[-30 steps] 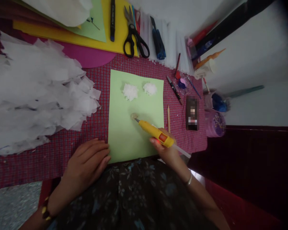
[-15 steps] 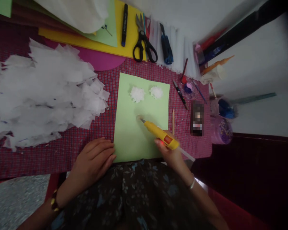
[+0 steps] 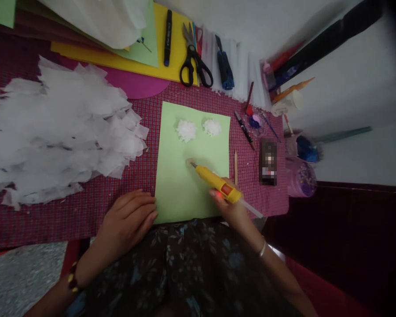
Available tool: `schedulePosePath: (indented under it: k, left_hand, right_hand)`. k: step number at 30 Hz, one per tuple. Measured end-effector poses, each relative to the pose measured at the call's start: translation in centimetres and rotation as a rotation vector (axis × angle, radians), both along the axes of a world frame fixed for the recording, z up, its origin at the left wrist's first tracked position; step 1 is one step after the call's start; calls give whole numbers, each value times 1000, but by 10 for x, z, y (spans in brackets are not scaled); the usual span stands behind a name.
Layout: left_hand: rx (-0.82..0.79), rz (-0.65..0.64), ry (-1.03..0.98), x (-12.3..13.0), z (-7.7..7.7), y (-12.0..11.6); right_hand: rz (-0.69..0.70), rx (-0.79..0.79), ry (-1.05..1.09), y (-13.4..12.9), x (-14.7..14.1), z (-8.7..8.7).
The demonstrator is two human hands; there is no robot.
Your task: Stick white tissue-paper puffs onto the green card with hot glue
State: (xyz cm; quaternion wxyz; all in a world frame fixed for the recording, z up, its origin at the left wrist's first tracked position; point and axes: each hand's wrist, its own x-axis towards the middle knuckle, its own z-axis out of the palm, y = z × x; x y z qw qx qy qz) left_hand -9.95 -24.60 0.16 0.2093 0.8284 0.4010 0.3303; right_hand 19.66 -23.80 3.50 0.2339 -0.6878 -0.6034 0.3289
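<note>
A yellow glue gun (image 3: 214, 181) is gripped in my right hand (image 3: 232, 211), with a clear glue stick (image 3: 251, 208) poking out of its back end. Its nozzle points at a small round glue patch (image 3: 189, 162) on the light green paper (image 3: 174, 198). Two fluffy white paper tufts, a left one (image 3: 186, 130) and a right one (image 3: 212, 127), sit on the paper's upper half. My left hand (image 3: 130, 218) lies flat on the cloth, its fingertips at the paper's lower left edge.
White tissue pieces (image 3: 69, 127) are heaped at left. Scissors (image 3: 194, 61), a black marker (image 3: 168, 39) and a blue cutter (image 3: 225, 66) lie behind. To the right are a pencil (image 3: 236, 167), a dark phone-like rectangle (image 3: 268, 163) and a pink tub (image 3: 302, 178).
The whole view has shifted slightly, so things appear a little further left. Both hands and the glue gun hold nearly the same place over the paper.
</note>
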Motion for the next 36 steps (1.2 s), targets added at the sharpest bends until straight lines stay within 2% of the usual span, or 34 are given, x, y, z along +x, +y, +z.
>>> schedulePosePath:
  k: [10, 17, 24, 28, 32, 36]
  left_hand:
    - [-15, -22, 1, -7, -4, -2]
    - [-87, -108, -16, -15, -11, -8]
    - [-85, -102, -9, -12, -3, -3]
    - [-76, -79, 10, -12, -1, -2]
    - [-101, -76, -4, -13, -5, -5]
    - [-100, -87, -3, -15, -12, -7]
  right_hand:
    - [42, -12, 23, 2, -4, 15]
    - [14, -25, -41, 3, -2, 6]
    - [78, -16, 35, 4, -3, 16]
    - [46, -14, 10, 3, -6, 10]
    - [-15, -17, -44, -1, -5, 3]
    - [-4, -16, -46, -1, -2, 6]
